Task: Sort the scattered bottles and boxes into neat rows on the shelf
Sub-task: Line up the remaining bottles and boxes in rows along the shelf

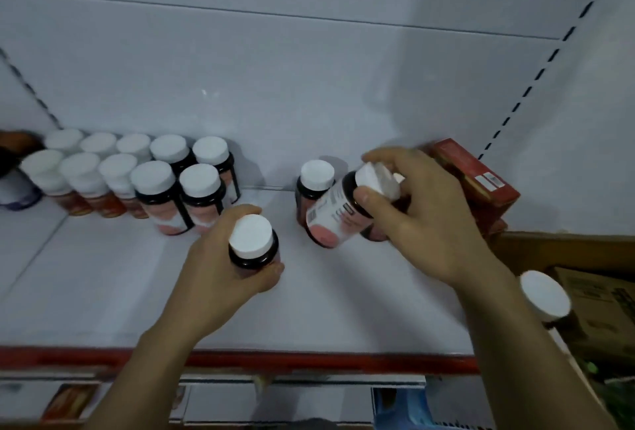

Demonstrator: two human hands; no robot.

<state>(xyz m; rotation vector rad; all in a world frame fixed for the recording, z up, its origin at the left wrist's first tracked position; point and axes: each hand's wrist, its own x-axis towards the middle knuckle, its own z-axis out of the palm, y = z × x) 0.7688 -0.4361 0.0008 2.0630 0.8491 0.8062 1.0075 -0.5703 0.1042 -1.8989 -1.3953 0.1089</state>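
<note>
My left hand [220, 268] grips a dark bottle with a white cap [252, 240], upright on the white shelf [103, 292]. My right hand [422, 216] holds a second bottle [338, 213] by its cap end, tilted, label facing me. Behind it stands a lone bottle [314, 179]. At the back left, several white-capped bottles [154, 179] stand in two rows. Red boxes [477, 182] are stacked at the back right, partly hidden by my right hand.
The shelf has a red front edge [309, 359]. A cardboard box [601, 299] sits at the right with another white-capped bottle [544, 294] in front of it. A lower shelf with packages [68, 402] shows below. A blue-white container [17, 189] stands at far left.
</note>
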